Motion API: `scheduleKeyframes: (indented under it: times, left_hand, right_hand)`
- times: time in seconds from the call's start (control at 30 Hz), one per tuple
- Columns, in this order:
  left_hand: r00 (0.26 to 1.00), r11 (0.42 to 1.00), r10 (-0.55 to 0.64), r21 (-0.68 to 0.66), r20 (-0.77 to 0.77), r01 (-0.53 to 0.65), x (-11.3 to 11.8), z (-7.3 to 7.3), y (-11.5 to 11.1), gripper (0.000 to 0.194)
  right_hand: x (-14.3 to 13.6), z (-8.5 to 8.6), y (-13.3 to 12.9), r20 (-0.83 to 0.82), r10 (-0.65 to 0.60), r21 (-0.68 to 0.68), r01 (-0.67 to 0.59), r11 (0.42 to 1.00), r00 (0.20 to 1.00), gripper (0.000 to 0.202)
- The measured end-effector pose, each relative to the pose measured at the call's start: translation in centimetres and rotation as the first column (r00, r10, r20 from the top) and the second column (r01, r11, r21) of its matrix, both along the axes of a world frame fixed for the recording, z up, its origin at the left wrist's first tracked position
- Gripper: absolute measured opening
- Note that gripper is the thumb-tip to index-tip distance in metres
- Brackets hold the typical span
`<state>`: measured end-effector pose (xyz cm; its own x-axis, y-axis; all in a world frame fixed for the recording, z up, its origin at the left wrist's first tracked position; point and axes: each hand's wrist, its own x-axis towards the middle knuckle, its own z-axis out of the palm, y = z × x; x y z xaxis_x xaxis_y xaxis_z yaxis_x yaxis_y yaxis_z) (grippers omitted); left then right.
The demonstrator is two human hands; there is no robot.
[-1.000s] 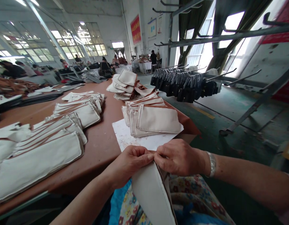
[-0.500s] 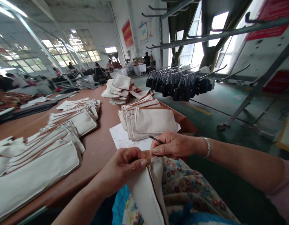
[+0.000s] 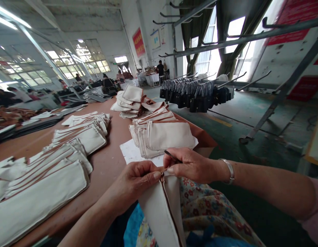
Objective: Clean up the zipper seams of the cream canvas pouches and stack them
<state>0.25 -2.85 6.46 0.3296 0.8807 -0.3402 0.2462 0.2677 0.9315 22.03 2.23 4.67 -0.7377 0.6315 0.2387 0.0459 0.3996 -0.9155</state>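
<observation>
A cream fabric pouch [image 3: 156, 209] with a brown-edged zipper hangs over my lap, its top end held up between both hands. My left hand [image 3: 138, 176] is closed, thumb and fingers pinching the pouch's top corner beside the zipper end. Meeting it from the right, my right hand [image 3: 190, 166] has its fingertips pressed on the same corner. A thin dark tool [image 3: 173, 156] lies in that hand, its end sticking out past the fingers; its working tip is hidden. Just beyond the hands, a stack of similar pouches [image 3: 170, 135] rests on white paper [image 3: 126, 151].
More cream pouches [image 3: 45, 185] lie in overlapping rows along the left of the brown-covered table [image 3: 107, 171]. Another pile [image 3: 130, 97] stands farther back. To the right, a metal rack [image 3: 262, 120] with long hooks carries black pieces [image 3: 197, 99]. People work in the background.
My right hand has shifted slightly and turned, its fingertips now closer over the pouch's corner. The left hand keeps its pinch. The view has moved a little.
</observation>
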Motion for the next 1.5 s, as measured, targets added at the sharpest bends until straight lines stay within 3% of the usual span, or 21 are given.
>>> scheduleKeyframes:
  times: [0.2,0.33,0.47,0.57,0.67,0.77,0.9,1.07,1.2,1.4,1.5]
  left_hand:
    - [1.000,1.000,-0.013,0.023,0.002,0.013,0.2,0.3,0.2,0.040]
    - [0.997,0.996,-0.075,0.050,-0.001,0.075,0.0,0.1,0.2,0.035]
    - [0.993,0.991,-0.117,0.071,-0.002,0.116,-0.1,0.2,0.2,0.030]
    - [0.991,0.987,-0.128,0.098,-0.030,0.131,0.0,0.5,0.2,0.028]
    - [0.988,0.980,-0.143,0.129,-0.053,0.149,0.3,0.8,0.0,0.025]
    - [0.982,0.973,-0.147,0.161,-0.120,0.165,0.5,1.1,-0.2,0.025]
    - [0.965,0.958,-0.164,0.200,-0.205,0.206,0.5,1.7,-0.5,0.025]
    - [0.937,0.934,-0.194,0.237,-0.290,0.267,0.5,1.7,-0.6,0.022]
    - [0.936,0.939,-0.167,0.238,-0.310,0.247,0.4,1.1,-0.3,0.022]
    - [0.927,0.931,-0.099,0.295,-0.362,0.215,0.7,0.7,-0.3,0.025]
    - [0.914,0.931,-0.056,0.310,-0.402,0.194,0.5,0.9,-0.3,0.028]
  right_hand:
    - [-0.4,-0.4,-0.3,-0.002,-0.054,0.040,0.054,0.998,0.999,0.014]
    - [-0.4,-0.7,-0.3,-0.024,0.046,-0.149,-0.049,0.988,0.999,0.019]
    - [0.2,0.1,0.5,-0.034,0.189,-0.366,-0.189,0.911,0.981,0.021]
    - [0.6,0.8,1.2,0.027,0.215,-0.446,-0.181,0.876,0.976,0.034]
    - [0.9,1.1,1.5,0.110,0.259,-0.445,-0.185,0.876,0.960,0.046]
    - [1.1,1.0,1.6,0.158,0.341,-0.446,-0.241,0.862,0.927,0.049]
    - [1.3,0.2,1.8,0.149,0.358,-0.411,-0.272,0.870,0.922,0.047]
    - [0.6,-1.0,1.2,0.105,0.352,-0.166,-0.333,0.928,0.930,0.031]
    - [0.5,-1.2,0.7,0.102,0.217,0.032,-0.221,0.975,0.971,0.025]
    - [1.2,0.2,1.9,0.203,0.275,-0.251,-0.221,0.942,0.940,0.047]
    - [0.6,0.1,2.1,0.249,0.268,-0.251,-0.205,0.946,0.931,0.045]
